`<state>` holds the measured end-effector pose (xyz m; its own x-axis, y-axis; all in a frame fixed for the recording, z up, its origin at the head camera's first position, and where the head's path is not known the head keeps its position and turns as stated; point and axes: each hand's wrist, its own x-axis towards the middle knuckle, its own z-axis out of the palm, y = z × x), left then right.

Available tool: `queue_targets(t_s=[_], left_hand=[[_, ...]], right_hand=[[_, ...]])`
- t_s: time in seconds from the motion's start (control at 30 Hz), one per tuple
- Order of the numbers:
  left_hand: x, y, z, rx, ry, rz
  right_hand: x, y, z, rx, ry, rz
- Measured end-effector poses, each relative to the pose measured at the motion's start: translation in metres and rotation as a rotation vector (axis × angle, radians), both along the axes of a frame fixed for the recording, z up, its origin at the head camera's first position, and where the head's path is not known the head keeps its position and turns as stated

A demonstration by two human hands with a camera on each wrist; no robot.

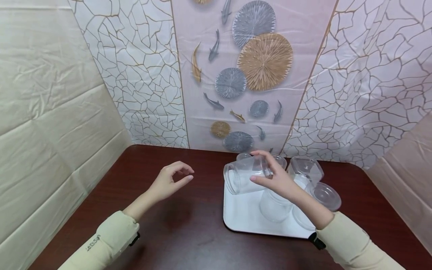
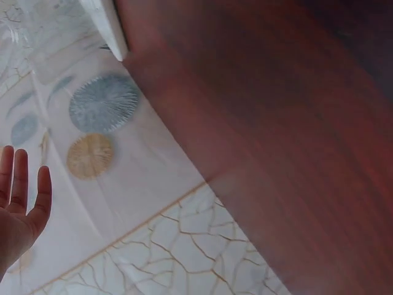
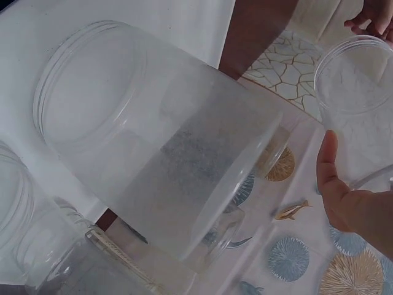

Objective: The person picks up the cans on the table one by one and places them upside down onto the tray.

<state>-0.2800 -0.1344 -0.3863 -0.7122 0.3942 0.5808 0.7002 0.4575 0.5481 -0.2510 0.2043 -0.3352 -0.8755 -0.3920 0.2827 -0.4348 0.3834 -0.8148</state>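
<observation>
My right hand (image 1: 281,182) grips a clear plastic jar (image 1: 248,176) near its base, thumb on one side and fingers on the other. The jar lies tipped sideways above a white tray (image 1: 237,215), its open threaded mouth facing left. In the right wrist view, the thumb presses along the side of this held jar (image 3: 356,86). My left hand (image 1: 168,182) hovers over the table to the left of the tray, fingers loosely bent with nothing between them and thumb. The left wrist view shows its fingers (image 2: 20,178) spread apart.
On the tray stand several clear containers: a round jar (image 1: 275,208) below the held one, a squarish container (image 1: 306,168) at the back, and a round jar (image 1: 325,195) at the right. The dark red table (image 1: 199,232) meets a patterned cloth backdrop (image 1: 152,93).
</observation>
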Motion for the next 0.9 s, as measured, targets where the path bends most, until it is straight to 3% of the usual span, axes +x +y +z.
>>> queue_targets(t_s=[0.2,0.37,0.9], left_hand=[[0.003,-0.02,-0.007,-0.019,-0.004,0.044],[0.007,-0.033,-0.009,-0.026,-0.003,0.065],[0.018,-0.054,-0.025,-0.067,-0.046,0.098]], right_hand=[[0.0,-0.002,-0.002,0.063,0.013,0.018],[0.001,-0.006,-0.003,0.126,0.072,0.024],[0.001,-0.013,-0.005,0.352,0.228,0.093]])
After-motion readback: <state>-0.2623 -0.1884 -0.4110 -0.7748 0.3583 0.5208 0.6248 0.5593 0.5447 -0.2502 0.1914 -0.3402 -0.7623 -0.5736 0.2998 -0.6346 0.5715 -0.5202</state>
